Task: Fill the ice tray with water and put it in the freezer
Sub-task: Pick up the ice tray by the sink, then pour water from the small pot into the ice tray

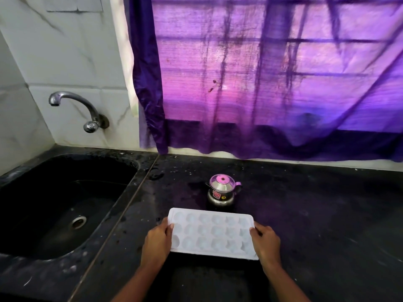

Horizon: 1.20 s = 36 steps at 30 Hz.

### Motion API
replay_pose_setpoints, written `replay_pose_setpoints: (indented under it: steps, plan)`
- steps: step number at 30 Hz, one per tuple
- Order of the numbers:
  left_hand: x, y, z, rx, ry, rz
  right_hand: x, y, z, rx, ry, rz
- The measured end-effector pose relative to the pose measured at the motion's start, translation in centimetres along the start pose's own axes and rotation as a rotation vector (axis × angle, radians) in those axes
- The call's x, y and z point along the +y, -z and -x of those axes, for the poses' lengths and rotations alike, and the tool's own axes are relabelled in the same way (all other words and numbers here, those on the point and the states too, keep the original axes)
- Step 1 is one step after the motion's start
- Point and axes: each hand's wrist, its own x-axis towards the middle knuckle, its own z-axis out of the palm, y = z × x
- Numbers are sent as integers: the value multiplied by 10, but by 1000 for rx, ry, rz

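A white ice tray (212,233) with several round hollows lies flat at the near part of the black counter (316,214). My left hand (157,243) grips its left short edge, thumb over the rim. At the right short edge my right hand (267,243) holds on the same way. Whether the hollows hold water cannot be told. Just behind the tray stands a small steel kettle (222,189) with a lid and side handle.
A black sink (61,205) with a drain is set into the counter at the left. A chrome tap (74,110) juts from the tiled wall above it. A purple curtain (272,73) hangs over the window behind the counter.
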Motion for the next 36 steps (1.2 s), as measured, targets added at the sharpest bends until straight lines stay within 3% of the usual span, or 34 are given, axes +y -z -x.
replay_pose_setpoints:
  steps: [13,17,20,24,29,36]
  plan:
    - [5,-13,16,-34,58,-179,12,5,0,20,-57,53]
    - [10,-8,7,65,74,-348,10,1,-3,81,-63,169]
    - [21,-10,-15,66,-5,-201,-2,-1,-13,189,-14,252]
    - [48,-23,-47,-179,-134,25,-26,-5,-39,111,108,-46]
    - [74,-44,-76,-353,-129,296,-50,-19,-71,-128,9,-442]
    - [79,-72,-104,-468,-69,512,-49,-47,-99,-299,-99,-624]
